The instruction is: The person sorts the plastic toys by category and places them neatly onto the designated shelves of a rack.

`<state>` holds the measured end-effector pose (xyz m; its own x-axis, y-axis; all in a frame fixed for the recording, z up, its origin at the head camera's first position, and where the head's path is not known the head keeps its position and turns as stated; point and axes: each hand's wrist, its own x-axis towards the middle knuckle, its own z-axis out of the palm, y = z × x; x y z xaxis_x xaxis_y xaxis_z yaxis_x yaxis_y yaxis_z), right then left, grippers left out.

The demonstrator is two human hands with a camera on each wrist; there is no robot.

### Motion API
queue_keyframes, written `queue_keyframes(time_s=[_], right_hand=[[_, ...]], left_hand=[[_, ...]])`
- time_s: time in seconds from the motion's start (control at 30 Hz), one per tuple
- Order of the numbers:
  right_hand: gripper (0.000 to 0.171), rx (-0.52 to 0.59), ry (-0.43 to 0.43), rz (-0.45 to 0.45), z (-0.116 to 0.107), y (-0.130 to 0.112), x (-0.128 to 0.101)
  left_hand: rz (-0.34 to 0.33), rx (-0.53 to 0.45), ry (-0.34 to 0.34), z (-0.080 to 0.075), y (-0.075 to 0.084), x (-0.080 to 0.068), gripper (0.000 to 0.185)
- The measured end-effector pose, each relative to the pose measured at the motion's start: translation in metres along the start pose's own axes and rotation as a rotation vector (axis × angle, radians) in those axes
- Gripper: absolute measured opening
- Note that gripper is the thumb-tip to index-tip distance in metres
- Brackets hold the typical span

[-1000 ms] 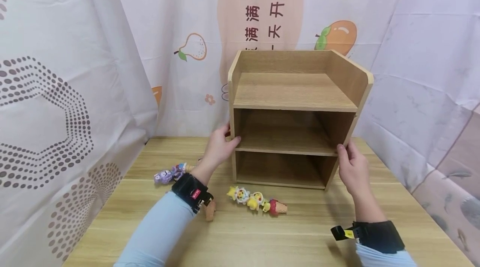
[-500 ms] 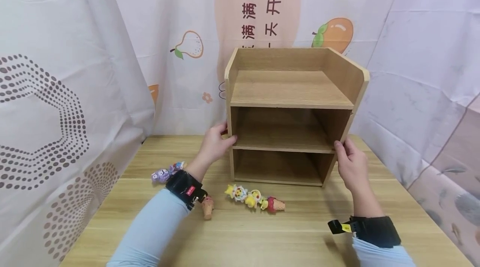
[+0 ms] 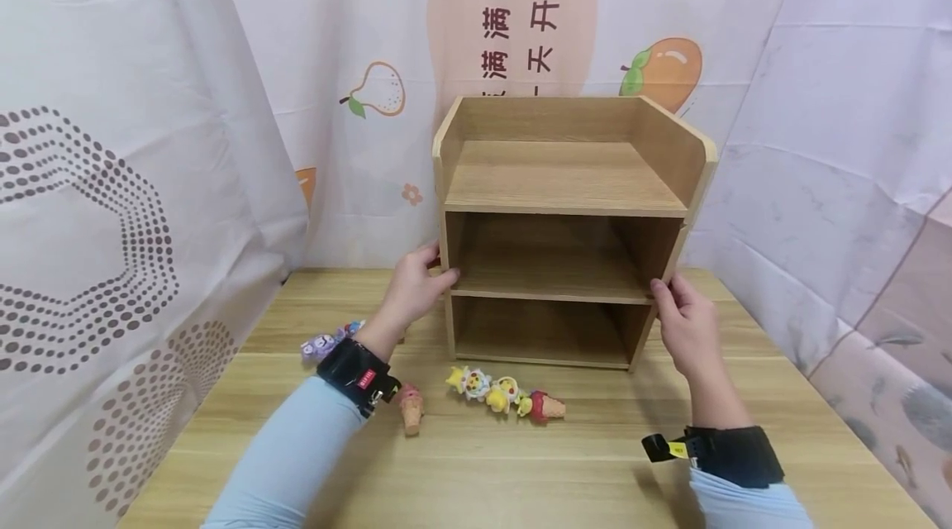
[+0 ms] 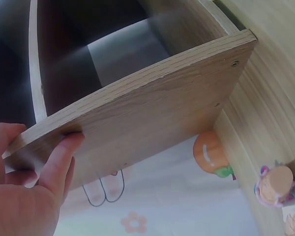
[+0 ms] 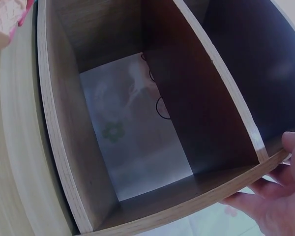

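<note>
A wooden shelf unit (image 3: 565,182) with an open top tray and two open compartments stands on the table (image 3: 521,471). My left hand (image 3: 416,289) grips its left side panel (image 4: 152,118) at mid height, thumb on the front edge, fingers behind. My right hand (image 3: 684,322) grips the right side panel (image 5: 187,206) the same way. Both compartments hold nothing, and the unit has no back panel, so the curtain shows through in the right wrist view.
Small toy figures lie in front of the shelf: a yellow and red row (image 3: 506,395), an ice cream cone (image 3: 410,412), and purple ones (image 3: 327,342) at the left. Printed curtains (image 3: 149,140) close in the back and both sides of the table.
The shelf unit has shifted slightly to the left with both hands still holding its sides. The toys have stayed in place.
</note>
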<state>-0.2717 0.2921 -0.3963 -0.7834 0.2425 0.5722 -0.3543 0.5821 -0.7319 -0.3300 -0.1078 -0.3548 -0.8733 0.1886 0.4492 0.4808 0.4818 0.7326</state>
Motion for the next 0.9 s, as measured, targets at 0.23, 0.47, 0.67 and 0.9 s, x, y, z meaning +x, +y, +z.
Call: queue_keyframes(time_s=[0.23, 0.47, 0.67, 0.9], right_hand=[[0.035, 0.081, -0.038, -0.003, 0.012, -0.005, 0.001], [0.029, 0.09, -0.038, -0.015, 0.023, -0.007, 0.003], [0.032, 0.086, -0.038, -0.02, 0.029, -0.009, 0.005], [0.025, 0.112, -0.095, -0.031, 0.037, -0.014, 0.003]], left_hand=[[-0.026, -0.009, 0.009, -0.012, -0.007, -0.005, 0.045], [-0.067, -0.018, -0.006, -0.025, -0.012, -0.007, 0.053], [-0.088, -0.029, -0.009, -0.033, -0.014, -0.009, 0.056], [-0.086, -0.025, 0.01, -0.041, -0.02, -0.013, 0.051]])
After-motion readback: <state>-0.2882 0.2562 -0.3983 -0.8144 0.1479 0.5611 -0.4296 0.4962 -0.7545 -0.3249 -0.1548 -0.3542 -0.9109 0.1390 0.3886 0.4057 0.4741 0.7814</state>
